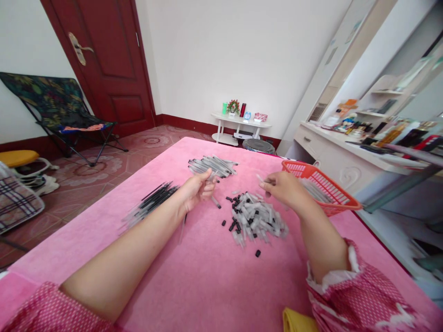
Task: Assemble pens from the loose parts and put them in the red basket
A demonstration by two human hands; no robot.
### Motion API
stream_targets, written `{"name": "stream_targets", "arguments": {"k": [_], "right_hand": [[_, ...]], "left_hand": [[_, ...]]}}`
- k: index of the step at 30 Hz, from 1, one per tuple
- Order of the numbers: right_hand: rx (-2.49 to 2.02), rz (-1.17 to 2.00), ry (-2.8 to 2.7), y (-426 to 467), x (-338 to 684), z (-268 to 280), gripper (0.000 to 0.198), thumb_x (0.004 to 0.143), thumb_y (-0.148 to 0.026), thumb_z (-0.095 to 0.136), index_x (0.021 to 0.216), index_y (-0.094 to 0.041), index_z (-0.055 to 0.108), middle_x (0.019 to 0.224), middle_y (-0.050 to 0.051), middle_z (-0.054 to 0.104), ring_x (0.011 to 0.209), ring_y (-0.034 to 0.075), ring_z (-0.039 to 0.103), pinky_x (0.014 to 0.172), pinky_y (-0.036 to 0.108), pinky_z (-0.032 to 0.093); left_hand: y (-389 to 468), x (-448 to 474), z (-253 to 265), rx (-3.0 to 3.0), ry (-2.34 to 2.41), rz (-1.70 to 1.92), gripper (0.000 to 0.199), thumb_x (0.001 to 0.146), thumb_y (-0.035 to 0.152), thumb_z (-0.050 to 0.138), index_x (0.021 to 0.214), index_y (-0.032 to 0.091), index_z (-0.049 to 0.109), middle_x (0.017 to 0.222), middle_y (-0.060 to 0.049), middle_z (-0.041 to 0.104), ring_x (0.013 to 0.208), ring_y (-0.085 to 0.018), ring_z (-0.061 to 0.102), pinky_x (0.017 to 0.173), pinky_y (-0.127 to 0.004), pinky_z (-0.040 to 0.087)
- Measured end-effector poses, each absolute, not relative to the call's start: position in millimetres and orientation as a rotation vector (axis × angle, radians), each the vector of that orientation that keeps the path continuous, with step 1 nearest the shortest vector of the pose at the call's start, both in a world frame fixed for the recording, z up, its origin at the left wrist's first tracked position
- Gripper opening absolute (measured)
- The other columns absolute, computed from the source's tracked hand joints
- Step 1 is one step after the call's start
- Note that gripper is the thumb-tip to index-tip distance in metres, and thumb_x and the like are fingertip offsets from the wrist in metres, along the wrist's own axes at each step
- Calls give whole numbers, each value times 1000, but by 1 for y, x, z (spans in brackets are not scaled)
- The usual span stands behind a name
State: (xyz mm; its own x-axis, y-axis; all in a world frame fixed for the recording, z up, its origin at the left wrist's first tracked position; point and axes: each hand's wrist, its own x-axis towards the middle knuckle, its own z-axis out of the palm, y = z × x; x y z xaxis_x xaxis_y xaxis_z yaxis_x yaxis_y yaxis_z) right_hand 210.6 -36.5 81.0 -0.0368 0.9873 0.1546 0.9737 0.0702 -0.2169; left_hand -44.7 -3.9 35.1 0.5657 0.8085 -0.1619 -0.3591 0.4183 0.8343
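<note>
My left hand [201, 190] is closed in a loose grip around a slim clear pen [215, 175], partly hidden by the fingers. Between thumb and fingertips, my right hand [279, 185] pinches a small translucent pen cap [259, 177]. Under and between the hands lies a heap of clear pen caps [259, 216], mixed with small black plugs [237, 203]. Behind my left hand is a pile of clear pen barrels [214, 163]. Dark ink refills [150, 203] lie in a bundle left of my left forearm.
A red plastic basket [346, 200] holding clear pieces stands at the table's right edge. A pink cloth [207, 272] covers the table. Something yellow [298, 320] lies at the near edge. A dressing table [325, 138] with bottles stands at right, and a folding chair [51, 101] at left.
</note>
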Motion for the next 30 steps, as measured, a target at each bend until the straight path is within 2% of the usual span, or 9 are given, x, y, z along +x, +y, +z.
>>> {"name": "stream_targets", "arguments": {"k": [7,13,17,22,26,28,30], "right_hand": [[-1961,-108,-1949,-30,210,71,24,76,-37,54,67,-19,66,62,5,63,57,17,55,53,26,33],[-1573,-560,-1541,-44,225,106,29,82,-32,46,92,-15,67,84,9,67,75,18,56,67,27,38],[-1766,-739,-1296,-47,260,110,30,80,-33,48,94,-16,69,85,12,67,73,19,56,61,28,34],[-2266,-509,-1258,-41,295,96,37,74,-43,53,97,-19,71,86,18,68,73,25,57,57,33,30],[-2083,-473,-1333,-35,271,93,33,73,-37,55,95,-18,70,91,15,67,79,25,59,64,35,38],[-1810,-180,-1534,-36,243,93,29,75,-34,54,93,-17,69,86,10,68,74,20,60,66,32,42],[-1537,351,-1832,-40,211,92,30,74,-31,56,97,-15,67,85,8,67,65,16,59,61,28,45]], "left_hand": [[-5,-40,29,905,703,909,26,81,36,54,77,11,55,56,2,46,36,-3,35,34,-14,21],[-7,-38,26,933,704,921,29,73,39,64,78,11,57,59,2,48,38,-3,37,35,-13,23],[-9,-35,26,925,711,912,30,72,39,65,78,11,58,58,2,48,37,-2,37,34,-13,23],[-12,-32,27,923,708,909,26,75,33,64,83,9,61,59,1,51,39,-3,40,35,-13,28],[-19,-26,28,947,677,891,22,76,21,63,95,9,61,72,-5,62,52,-6,53,46,-15,39],[-24,-22,30,970,657,862,30,76,20,63,104,12,57,79,-7,65,58,-8,57,51,-16,42],[-30,-18,32,1008,642,824,40,76,23,65,112,14,52,82,-9,67,60,-9,59,54,-17,43]]}}
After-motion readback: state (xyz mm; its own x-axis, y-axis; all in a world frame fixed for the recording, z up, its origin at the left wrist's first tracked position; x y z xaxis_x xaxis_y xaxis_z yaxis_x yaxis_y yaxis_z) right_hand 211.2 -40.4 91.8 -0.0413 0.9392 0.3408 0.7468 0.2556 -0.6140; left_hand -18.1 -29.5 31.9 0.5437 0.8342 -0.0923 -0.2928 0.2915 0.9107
